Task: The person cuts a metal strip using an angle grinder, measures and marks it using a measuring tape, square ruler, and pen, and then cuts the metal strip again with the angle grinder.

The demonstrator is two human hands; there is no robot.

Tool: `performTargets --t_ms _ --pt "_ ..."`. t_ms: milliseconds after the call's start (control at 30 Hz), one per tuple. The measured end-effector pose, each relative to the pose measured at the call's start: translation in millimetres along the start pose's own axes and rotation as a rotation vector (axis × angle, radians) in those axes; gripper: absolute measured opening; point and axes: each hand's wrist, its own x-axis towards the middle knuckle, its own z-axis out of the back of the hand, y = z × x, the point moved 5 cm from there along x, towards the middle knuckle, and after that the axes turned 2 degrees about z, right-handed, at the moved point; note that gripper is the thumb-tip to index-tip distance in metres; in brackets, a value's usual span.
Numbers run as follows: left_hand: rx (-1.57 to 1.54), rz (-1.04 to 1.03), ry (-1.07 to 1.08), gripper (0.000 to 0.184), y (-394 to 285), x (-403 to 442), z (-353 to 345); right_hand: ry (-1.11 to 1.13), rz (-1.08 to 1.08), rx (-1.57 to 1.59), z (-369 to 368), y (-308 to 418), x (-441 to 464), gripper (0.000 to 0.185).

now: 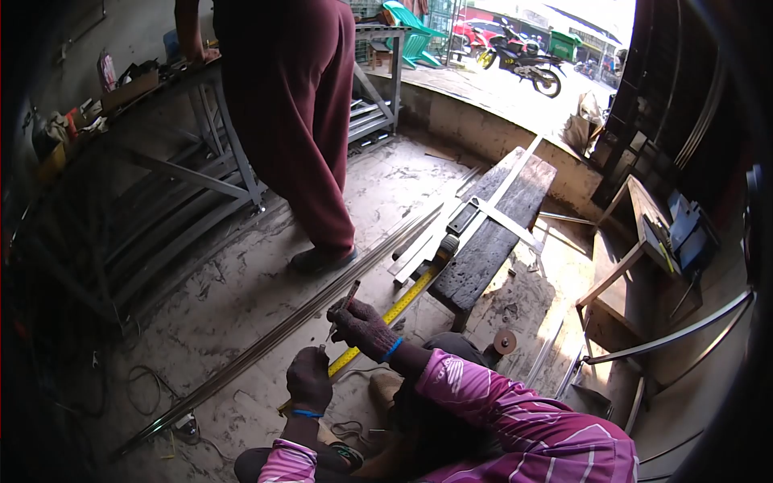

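Both my hands wear dark gloves with blue cuffs. My left hand [310,380] is closed around the yellow blade of a tape measure [394,311], whose end pokes out below the fist. Whether it also grips a metal strip beneath is hard to see. In my right hand [362,328], just above the left, is a slim dark marking pen or pencil [350,296], tilted over the tape. The tape case [445,249] rests farther up, by a dark wooden bench [493,256]. A pale metal bar [515,171] runs along this bench, with a flat crosspiece [512,224] over it.
Another person in maroon trousers [294,105] stands at a metal-framed workbench [201,177]. Long thin metal bars [298,322] lie on the floor to my left. On the right are a wooden stand [616,266] and a round disc [505,342]. A motorcycle [523,60] is outside.
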Motion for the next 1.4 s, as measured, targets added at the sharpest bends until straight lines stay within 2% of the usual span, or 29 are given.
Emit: performTargets --t_ms 100,133,267,333,400,433,467,533,567,633,667,733,767,833,867,933,1033,1167,1233,1267,1333,1367,1400 --pt "-0.11 0.104 -0.017 0.021 8 -4 5 -0.17 0.066 0.157 31 23 10 0.032" --pt "-0.069 0.013 -0.083 0.022 2 -1 9 -0.206 0.065 0.221 37 22 12 0.035" --pt "-0.102 -0.117 -0.151 0.02 9 4 14 -0.167 0.005 0.203 29 13 10 0.033" --pt "-0.344 0.184 -0.187 0.023 6 9 34 -0.043 0.053 0.228 20 11 6 0.027" --pt "-0.396 0.145 -0.212 0.026 19 12 68 0.045 0.111 0.201 12 11 4 0.022" --pt "-0.548 0.104 -0.208 0.028 50 8 81 0.059 0.114 0.179 11 13 1 0.021" --pt "-0.522 0.238 -0.241 0.025 57 3 102 0.095 0.132 0.118 10 12 0 0.022" --pt "-0.763 0.4 -0.351 0.019 92 -12 128 0.152 0.179 0.084 2 14 -1 0.026" --pt "-0.812 0.477 -0.363 0.022 96 -20 141 0.168 0.146 0.046 -5 20 -6 0.025" --pt "-0.804 0.488 -0.295 0.023 133 -32 158 0.237 0.17 0.039 -21 23 -12 0.025" --pt "-0.796 0.489 -0.304 0.023 130 -37 163 0.305 0.173 0.011 -29 22 -13 0.024" --pt "-0.42 0.499 -0.04 0.025 121 -44 157 0.337 0.171 -0.019 -39 22 -16 0.024" --pt "-0.42 0.5 -0.042 0.025 126 -50 149 0.342 0.173 -0.023 -42 16 -15 0.023" --pt "0.053 0.355 0.162 0.027 134 -59 120 0.327 0.194 -0.053 -41 9 -14 0.023" --pt "0.046 0.349 0.167 0.027 127 -58 115 0.309 0.213 -0.083 -38 8 -14 0.023" --pt "-0.033 0.493 0.503 0.028 110 -62 91 0.258 0.197 -0.091 -29 10 -14 0.023" --pt "-0.067 0.621 0.599 0.028 101 -62 76 0.192 0.18 -0.089 -18 8 -12 0.025" --pt "-0.045 0.592 0.709 0.035 91 -61 77 0.221 0.15 -0.101 -15 10 -10 0.028" --pt "-0.038 0.805 0.729 0.038 75 -64 82 0.23 0.168 -0.117 -17 14 -13 0.027" --pt "-0.034 0.81 0.731 0.038 77 -66 82 0.23 0.165 -0.111 -18 17 -16 0.027" --pt "-0.028 0.961 0.81 0.042 88 -76 80 0.248 0.217 -0.146 -19 25 -19 0.025" --pt "-0.027 0.964 0.811 0.042 101 -77 82 0.248 0.215 -0.144 -18 23 -18 0.025" --pt "0.07 0.594 0.961 0.043 107 -71 80 0.252 0.247 -0.185 -17 21 -15 0.026"
